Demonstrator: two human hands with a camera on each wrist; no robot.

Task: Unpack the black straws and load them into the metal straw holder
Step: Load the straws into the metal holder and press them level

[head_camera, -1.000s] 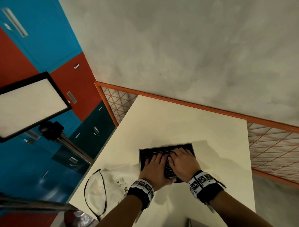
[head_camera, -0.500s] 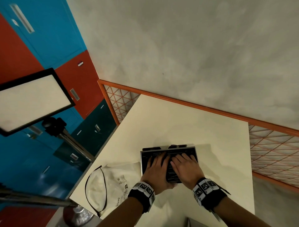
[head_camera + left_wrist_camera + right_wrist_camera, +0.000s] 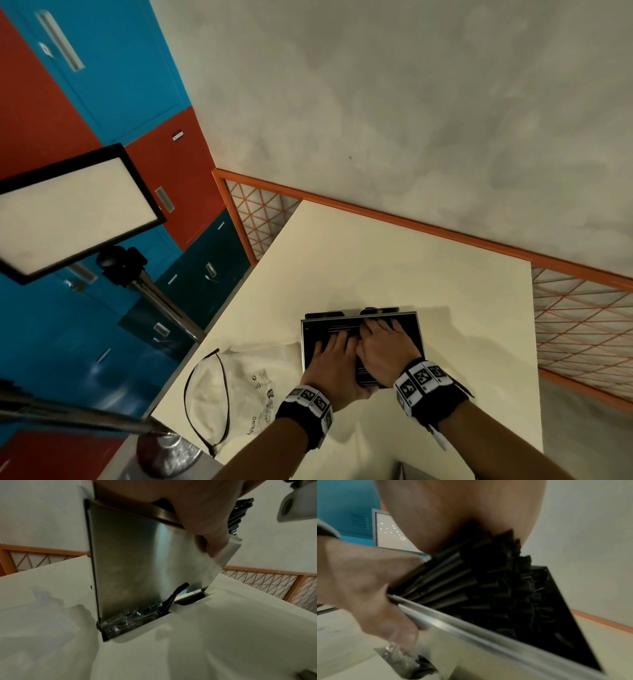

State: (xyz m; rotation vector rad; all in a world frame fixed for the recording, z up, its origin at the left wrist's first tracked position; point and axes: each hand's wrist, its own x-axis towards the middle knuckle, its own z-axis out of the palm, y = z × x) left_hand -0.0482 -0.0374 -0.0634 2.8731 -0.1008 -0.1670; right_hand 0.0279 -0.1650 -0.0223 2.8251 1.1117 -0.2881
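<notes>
Lockers (image 3: 113,78), blue and red, filling the upper left of the head view. Below them, standing at left centre on a stand, a lit panel (image 3: 73,209). Lying at lower left of the table (image 3: 394,267), a white bag (image 3: 236,387) with a dark cord, just beside the holder.

Standing at lower centre of the head view on the table, the metal holder (image 3: 416,325), open top facing up. Filling its opening, black straws (image 3: 496,588), packed and fanning out toward the upper centre of the right wrist view. Showing at the holder's base in the left wrist view, crinkled clear wrap (image 3: 130,616) and a black strip, in the lower centre of that frame.

Resting on the near left part of the holder's top, left hand (image 3: 330,365), fingers reaching over the straws; thumb (image 3: 211,539) pressing against the holder's shiny front wall near its upper right corner, gripping the rim between thumb and fingers. Sitting just right of it and touching it, right hand (image 3: 383,349), palm down on the straws, fingers lying over their tops toward the far edge; impossible to tell whether those fingers are curling round the bundle or only pressing flat.

Running along the table's far side toward the right of the head view, an orange rail (image 3: 479,243) with mesh under it, grey wall above.
</notes>
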